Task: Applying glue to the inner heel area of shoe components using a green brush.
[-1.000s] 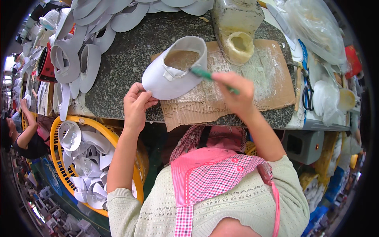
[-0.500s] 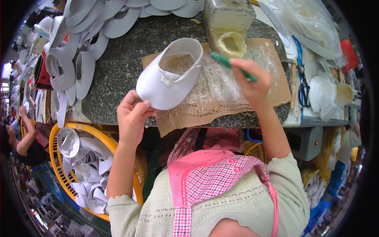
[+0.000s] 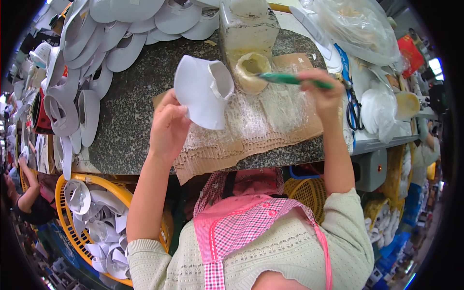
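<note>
My left hand [image 3: 170, 126] pinches the edge of a white shoe upper [image 3: 199, 94] between thumb and fingers. The upper is tilted on its side above the worktable, with its opening facing right. In my right hand [image 3: 325, 92] is a green-handled brush [image 3: 288, 79], held level by its far end. The brush tip is at the mouth of a small pot [image 3: 252, 72] crusted with pale, glue-like residue; the bristles are hard to make out. Beneath both hands lies a cardboard sheet [image 3: 270, 121] smeared with dried white residue.
White uppers [image 3: 123, 53] are heaped at the back left of the speckled table [image 3: 130, 96]. A yellow basket [image 3: 60, 208] of white pieces stands below left. Behind the pot is a grimy block-shaped container [image 3: 249, 34]. Scissors [image 3: 354, 110] and plastic bags [image 3: 360, 29] lie at right.
My left hand has turned the upper from toe toward me onto its side. My right hand has moved the brush so its tip is at the pot's mouth.
</note>
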The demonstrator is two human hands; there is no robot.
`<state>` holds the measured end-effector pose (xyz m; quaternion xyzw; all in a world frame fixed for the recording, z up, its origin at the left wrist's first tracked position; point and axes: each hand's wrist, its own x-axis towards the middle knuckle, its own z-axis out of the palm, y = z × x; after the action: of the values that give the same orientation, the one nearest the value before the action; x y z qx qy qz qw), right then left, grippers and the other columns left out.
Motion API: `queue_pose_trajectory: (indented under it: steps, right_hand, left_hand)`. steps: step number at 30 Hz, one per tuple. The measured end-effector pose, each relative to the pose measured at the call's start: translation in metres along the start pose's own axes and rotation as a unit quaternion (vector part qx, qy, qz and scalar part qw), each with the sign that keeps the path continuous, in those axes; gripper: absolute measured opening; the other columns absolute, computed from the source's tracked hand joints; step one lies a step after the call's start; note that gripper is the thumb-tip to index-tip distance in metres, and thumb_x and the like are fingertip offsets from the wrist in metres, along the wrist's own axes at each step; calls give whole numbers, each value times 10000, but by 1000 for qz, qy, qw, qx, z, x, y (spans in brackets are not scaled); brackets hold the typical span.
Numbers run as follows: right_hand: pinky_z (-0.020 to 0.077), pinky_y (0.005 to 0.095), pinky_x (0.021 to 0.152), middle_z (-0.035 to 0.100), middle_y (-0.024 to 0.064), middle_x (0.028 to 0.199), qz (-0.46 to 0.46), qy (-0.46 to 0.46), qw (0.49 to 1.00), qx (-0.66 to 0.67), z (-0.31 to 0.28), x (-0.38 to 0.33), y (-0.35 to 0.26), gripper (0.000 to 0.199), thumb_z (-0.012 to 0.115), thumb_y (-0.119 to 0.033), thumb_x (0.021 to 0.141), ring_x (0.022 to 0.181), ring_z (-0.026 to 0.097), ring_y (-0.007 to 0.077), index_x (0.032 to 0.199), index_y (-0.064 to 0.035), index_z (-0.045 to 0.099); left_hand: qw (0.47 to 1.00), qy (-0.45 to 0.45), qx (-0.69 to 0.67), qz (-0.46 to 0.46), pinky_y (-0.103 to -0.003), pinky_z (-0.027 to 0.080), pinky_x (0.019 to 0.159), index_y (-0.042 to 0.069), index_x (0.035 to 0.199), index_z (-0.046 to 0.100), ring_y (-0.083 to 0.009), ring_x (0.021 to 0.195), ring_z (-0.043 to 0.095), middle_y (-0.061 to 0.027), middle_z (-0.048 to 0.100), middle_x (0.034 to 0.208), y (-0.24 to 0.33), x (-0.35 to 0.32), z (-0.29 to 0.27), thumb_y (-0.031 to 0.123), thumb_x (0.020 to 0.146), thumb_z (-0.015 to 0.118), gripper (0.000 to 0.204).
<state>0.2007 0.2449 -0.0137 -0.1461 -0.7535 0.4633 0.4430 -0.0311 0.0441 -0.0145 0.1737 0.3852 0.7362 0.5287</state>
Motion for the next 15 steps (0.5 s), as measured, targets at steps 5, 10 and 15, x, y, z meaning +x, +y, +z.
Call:
queue_pose_trajectory:
  steps: [5, 10, 15]
  right_hand:
    - [463, 220, 590, 649, 63, 829, 138, -64, 985, -87, 1, -17, 2, 150, 614, 32, 736, 712, 597, 125, 871, -22, 651]
    - [475, 229, 616, 649, 81, 829, -69, -37, 989, -124, 34, 10, -9, 196, 625, 62, 715, 741, 612, 143, 885, -31, 648]
    - [455, 199, 524, 634, 60, 796, 122, 57, 970, -204, -16, -11, -4, 142, 644, -16, 745, 608, 567, 95, 886, -19, 647]
  left_hand:
    - [924, 124, 236, 275, -168, 360, 608, -23, 841, 544, -33, 662, 438, 6, 507, 747, 34, -16, 11, -35, 750, 467, 120]
    - [843, 135, 370, 366, -161, 388, 681, -26, 935, 555, -43, 750, 514, -24, 574, 862, 67, -41, 15, -21, 837, 448, 145]
    - [800, 142, 446, 376, -129, 343, 568, -25, 962, 559, -5, 677, 449, 11, 543, 842, 56, -40, 14, -32, 817, 474, 168]
